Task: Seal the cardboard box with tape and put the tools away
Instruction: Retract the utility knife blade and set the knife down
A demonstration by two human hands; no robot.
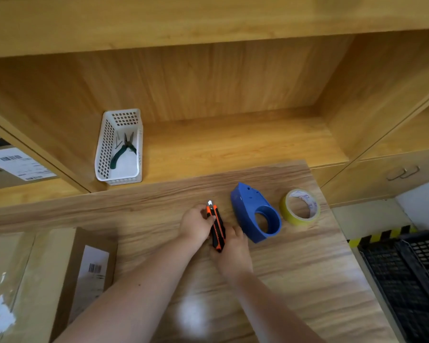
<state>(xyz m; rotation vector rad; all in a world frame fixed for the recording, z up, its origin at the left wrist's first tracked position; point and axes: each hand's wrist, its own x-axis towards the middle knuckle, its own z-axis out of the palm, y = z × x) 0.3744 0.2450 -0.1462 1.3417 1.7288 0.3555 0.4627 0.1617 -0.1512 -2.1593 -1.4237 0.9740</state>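
An orange-and-black utility knife (pixel 217 227) is held over the wooden table (pixel 295 280), a short blade tip showing at its far end. My left hand (pixel 196 224) grips its upper part and my right hand (pixel 233 251) grips its lower end. Just to the right lies a blue tape dispenser (pixel 254 211), and beyond it a yellowish tape roll (pixel 300 206). The cardboard box (pixel 47 280), with tape along its top and a barcode label, sits at the lower left.
A white perforated basket (pixel 104 149) holding green-handled pliers (pixel 123 151) stands on the shelf at the back left. A black plastic crate (pixel 411 273) is on the floor at the right. Another labelled box (pixel 15 164) sits in the left shelf bay.
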